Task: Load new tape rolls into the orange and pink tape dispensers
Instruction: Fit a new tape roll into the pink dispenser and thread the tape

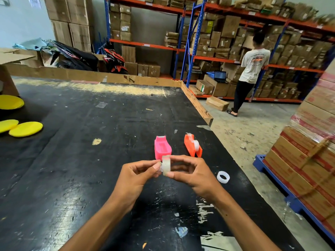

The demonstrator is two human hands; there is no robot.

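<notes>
Just below the centre of the frame, 2 hands meet over the black surface (76, 160) and share 1 clear tape roll (166, 165). The right hand (188, 171) pinches the roll on edge, thumb underneath and fingers curled over the top, its grip closed on the roll's rim. The left hand (137, 175) presses thumb and forefinger together against the roll's left face; whether they hold a loose tape end is too blurred to tell. Just above the roll, the pink dispenser (162, 148) lies with its hollow showing and no roll in it. To its right, close by, the orange dispenser (193, 144) carries a roll. An empty white core (223, 177) lies on the surface right of the right hand.
</notes>
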